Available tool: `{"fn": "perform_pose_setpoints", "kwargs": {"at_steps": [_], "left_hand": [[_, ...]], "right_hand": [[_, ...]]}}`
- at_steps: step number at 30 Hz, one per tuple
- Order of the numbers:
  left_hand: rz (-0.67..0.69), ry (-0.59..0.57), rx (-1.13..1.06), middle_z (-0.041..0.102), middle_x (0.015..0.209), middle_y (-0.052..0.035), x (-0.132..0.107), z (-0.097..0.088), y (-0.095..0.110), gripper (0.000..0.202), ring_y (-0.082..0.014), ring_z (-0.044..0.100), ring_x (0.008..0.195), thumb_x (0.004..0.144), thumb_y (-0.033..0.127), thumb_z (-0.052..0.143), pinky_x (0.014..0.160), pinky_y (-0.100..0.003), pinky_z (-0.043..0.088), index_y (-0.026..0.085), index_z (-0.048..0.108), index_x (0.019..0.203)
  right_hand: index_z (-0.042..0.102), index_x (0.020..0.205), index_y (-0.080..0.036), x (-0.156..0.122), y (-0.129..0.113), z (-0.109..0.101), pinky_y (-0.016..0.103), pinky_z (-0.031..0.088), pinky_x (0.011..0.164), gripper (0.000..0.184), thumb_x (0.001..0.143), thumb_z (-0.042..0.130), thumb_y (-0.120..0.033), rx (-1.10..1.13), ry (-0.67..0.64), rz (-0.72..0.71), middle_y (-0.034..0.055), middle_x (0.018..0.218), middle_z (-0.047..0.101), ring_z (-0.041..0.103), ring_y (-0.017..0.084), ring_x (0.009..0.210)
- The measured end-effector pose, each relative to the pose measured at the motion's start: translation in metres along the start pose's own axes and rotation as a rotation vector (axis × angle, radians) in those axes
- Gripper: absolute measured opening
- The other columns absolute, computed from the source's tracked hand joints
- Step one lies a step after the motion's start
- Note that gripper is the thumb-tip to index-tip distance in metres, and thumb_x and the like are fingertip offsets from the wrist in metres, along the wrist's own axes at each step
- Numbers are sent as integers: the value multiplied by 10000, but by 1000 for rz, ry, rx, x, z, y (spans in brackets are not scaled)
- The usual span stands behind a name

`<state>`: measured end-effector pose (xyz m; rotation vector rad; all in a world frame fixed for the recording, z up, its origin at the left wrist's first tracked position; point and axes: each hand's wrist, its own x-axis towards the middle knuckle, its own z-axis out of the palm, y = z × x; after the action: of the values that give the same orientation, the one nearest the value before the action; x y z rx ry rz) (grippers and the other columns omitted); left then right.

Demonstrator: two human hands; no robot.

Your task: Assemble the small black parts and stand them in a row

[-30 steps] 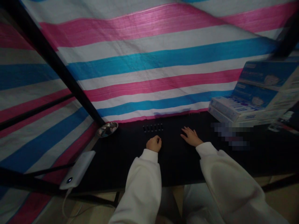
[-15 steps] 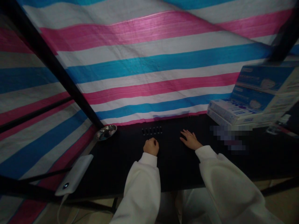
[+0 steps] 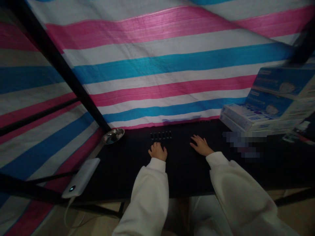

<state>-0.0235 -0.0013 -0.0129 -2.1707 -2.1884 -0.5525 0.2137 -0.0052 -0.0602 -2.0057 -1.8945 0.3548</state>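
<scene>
On the black tabletop (image 3: 182, 177) my left hand (image 3: 157, 152) rests palm down, its fingers apart and nothing visible in them. Just beyond its fingertips stands a row of several small dark cylinders with pale ends (image 3: 161, 135); I cannot make out exactly what they are. My right hand (image 3: 201, 146) lies flat to the right of the row, fingers spread, holding nothing. A gap of bare table separates it from the cylinders.
A shiny metal bowl (image 3: 113, 136) sits at the back left. Nearer on the left lies a white power bank (image 3: 81, 178) with a cable. Blue and white boxes (image 3: 270, 95) are stacked at the right, beside a small clear bottle (image 3: 292, 135). Striped sheeting (image 3: 157, 68) hangs behind.
My left hand has gone from a closed fist to open, with its fingers spread on the table. My right hand stays flat in nearly the same place. The view has shifted slightly.
</scene>
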Motion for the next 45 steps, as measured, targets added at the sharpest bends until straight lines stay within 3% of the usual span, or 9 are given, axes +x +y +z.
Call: {"fn": "perform_pose_setpoints", "kwargs": {"at_steps": [11,16,19,23,27,32,38,42,45], "left_hand": [[41,5,-51,479,1120,-101,2,8,-3,310,-259,403,1036,718,299,458,843,-418,289,172,504,996],[34,-3,-96,475,1138,-108,1,9,-2,327,-267,401,1043,702,296,479,856,-437,278,164,505,999],[16,25,-145,519,1072,-98,2,8,-1,277,-263,422,1022,696,282,490,856,-438,280,168,528,946],[-19,84,-290,564,988,-71,4,3,-1,211,-239,464,974,707,266,487,842,-418,307,190,543,896],[-52,147,-512,587,936,-46,9,3,-4,177,-194,510,909,697,227,497,820,-364,355,192,552,861],[-46,237,-734,606,865,-31,14,11,-9,154,-155,549,830,676,177,504,810,-330,392,186,565,817],[-26,257,-814,612,822,-29,16,15,-9,139,-146,564,800,665,152,514,779,-307,420,180,578,786],[-5,269,-840,608,823,-36,15,13,-10,120,-147,560,807,685,169,506,782,-305,420,169,575,783],[34,261,-910,601,829,-49,13,8,-7,135,-147,555,807,718,230,501,759,-294,426,159,571,808]], "right_hand": [[411,1218,-204,0,-8,3,536,123,979,440,806,392,-356,65,29,-22,88,1341,320,219,233,1254],[453,1169,-213,6,-31,9,535,120,986,432,755,490,-331,222,-13,-155,80,1301,386,276,227,1232],[459,1163,-179,17,-51,11,492,186,990,463,726,534,-310,324,-10,-203,103,1234,462,370,227,1177],[491,1124,-107,41,-72,16,350,354,921,476,691,576,-284,447,59,-182,139,1137,532,497,202,1052],[542,1049,-122,61,-84,25,316,402,864,405,675,594,-267,502,134,-131,121,1056,582,542,190,980],[592,952,-164,73,-91,33,312,421,809,333,651,618,-304,452,163,-117,82,965,622,571,190,903],[616,810,-177,77,-93,35,285,426,733,174,675,595,-284,382,213,-94,54,843,637,584,167,791],[615,762,-162,72,-91,27,264,435,671,146,680,584,-279,485,237,-62,45,741,628,577,149,700],[618,836,-149,58,-92,14,260,445,632,203,694,565,-283,654,254,-109,49,761,621,563,136,649]]}}
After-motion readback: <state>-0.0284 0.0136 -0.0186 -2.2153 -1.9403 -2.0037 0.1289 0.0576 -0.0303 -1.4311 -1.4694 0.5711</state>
